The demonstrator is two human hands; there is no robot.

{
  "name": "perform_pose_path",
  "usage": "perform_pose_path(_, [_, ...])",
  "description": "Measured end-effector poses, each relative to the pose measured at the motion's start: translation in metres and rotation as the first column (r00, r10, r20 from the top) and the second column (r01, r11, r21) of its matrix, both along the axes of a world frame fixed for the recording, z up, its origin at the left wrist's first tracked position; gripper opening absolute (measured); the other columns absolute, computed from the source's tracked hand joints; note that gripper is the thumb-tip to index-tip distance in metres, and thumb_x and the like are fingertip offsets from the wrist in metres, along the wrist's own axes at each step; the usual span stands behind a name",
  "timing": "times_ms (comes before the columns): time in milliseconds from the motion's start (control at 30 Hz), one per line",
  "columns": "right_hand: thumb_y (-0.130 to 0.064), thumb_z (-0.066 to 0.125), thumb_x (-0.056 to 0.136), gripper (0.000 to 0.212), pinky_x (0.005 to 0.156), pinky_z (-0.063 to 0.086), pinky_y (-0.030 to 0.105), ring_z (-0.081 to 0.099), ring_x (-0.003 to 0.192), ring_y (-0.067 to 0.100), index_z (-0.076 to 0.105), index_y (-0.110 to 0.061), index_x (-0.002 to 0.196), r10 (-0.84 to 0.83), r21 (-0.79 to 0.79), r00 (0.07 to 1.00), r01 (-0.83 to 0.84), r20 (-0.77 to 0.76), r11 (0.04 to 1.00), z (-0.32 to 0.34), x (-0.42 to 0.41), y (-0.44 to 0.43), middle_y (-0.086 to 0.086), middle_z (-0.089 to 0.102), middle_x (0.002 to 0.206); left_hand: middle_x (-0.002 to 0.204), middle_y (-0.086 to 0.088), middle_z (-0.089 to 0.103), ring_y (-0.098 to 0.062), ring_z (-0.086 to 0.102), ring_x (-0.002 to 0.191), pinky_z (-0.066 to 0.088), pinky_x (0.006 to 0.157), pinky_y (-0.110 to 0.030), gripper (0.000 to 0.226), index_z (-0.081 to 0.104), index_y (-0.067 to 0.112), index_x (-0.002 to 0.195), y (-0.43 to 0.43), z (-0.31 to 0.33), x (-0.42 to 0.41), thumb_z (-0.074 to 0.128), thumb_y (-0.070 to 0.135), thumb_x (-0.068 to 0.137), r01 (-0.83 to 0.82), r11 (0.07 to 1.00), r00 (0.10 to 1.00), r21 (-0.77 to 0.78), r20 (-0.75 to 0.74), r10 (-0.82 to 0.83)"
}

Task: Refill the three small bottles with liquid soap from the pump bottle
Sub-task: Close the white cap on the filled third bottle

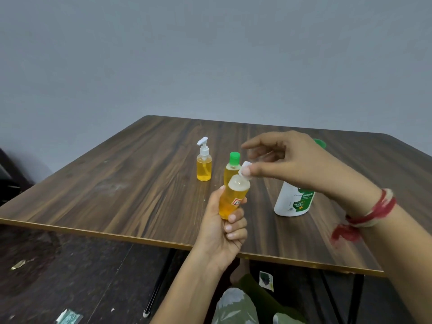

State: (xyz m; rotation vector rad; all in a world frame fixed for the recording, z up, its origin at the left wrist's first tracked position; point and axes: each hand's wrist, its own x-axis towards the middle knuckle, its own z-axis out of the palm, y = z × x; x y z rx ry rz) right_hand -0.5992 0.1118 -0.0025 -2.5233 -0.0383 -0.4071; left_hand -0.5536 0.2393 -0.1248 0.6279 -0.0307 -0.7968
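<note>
The big white pump bottle point(292, 202) stands upright on the table point(117, 183), green label showing. Well to its left stands a small clear pump-top bottle point(204, 168), full of orange soap. Between them a green-capped small bottle point(232, 168) stands upright. Just in front of that one, the left hand point(222, 230) holds the third small bottle point(233, 197) tilted and nearly full. The right hand point(287, 160) pinches its open white flip cap point(245, 168).

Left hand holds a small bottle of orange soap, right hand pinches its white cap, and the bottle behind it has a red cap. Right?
No: the head view shows a green cap on the bottle behind, not red. The left hand holds the small bottle and the right hand pinches its white cap.
</note>
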Motion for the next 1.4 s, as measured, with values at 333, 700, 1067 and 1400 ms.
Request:
perform_pose_path(333, [-0.07,0.066,0.057,0.057,0.069,0.053,0.028,0.064,0.069,0.004,0.071,-0.021,0.087,-0.087,-0.14,0.996,0.09,0.03,0.986,0.0,0.007,0.005,-0.004,0.07,0.076,0.042,0.005,0.036,-0.003,0.031,0.027,0.021,0.028,-0.011,0.041,0.06,0.006,0.072,0.0,-0.002,0.002,0.052,0.042,0.09,-0.004,1.0,1.0,0.016,-0.01,0.004])
perform_pose_path(700, [-0.076,0.06,0.055,0.064,0.068,0.051,0.027,0.064,0.073,0.006,0.072,-0.024,0.089,-0.131,-0.115,0.989,0.138,0.07,0.984,-0.018,0.009,0.005,-0.005,0.07,0.079,0.042,0.005,0.037,-0.004,0.032,0.026,0.024,0.027,-0.012,0.04,0.06,0.007,0.071,-0.001,-0.005,0.003,0.055,0.043,0.087,0.046,0.999,0.998,-0.028,-0.031,-0.047])
perform_pose_path(1067, [-0.052,0.076,0.063,0.039,0.067,0.052,0.033,0.064,0.067,0.013,0.073,-0.019,0.085,-0.028,0.11,0.999,0.024,0.033,0.994,-0.027,0.015,-0.001,0.005,0.07,0.073,0.041,0.005,0.037,-0.003,0.032,0.026,0.024,0.026,-0.011,0.039,0.06,0.006,0.072,-0.001,-0.006,0.006,0.057,0.042,0.084,0.079,0.995,0.994,-0.061,-0.067,-0.083])
perform_pose_path(1400, [0.005,0.06,0.085,0.029,0.094,0.049,0.034,0.064,0.104,0.027,0.063,-0.008,0.11,0.291,0.484,0.955,-0.277,0.048,0.83,-0.041,0.017,0.005,0.014,0.068,0.107,0.039,0.005,0.036,-0.004,0.033,0.024,0.025,0.024,-0.012,0.038,0.059,0.005,0.072,0.001,-0.007,0.009,0.051,0.039,0.088,0.079,0.987,0.982,-0.136,-0.16,-0.101])
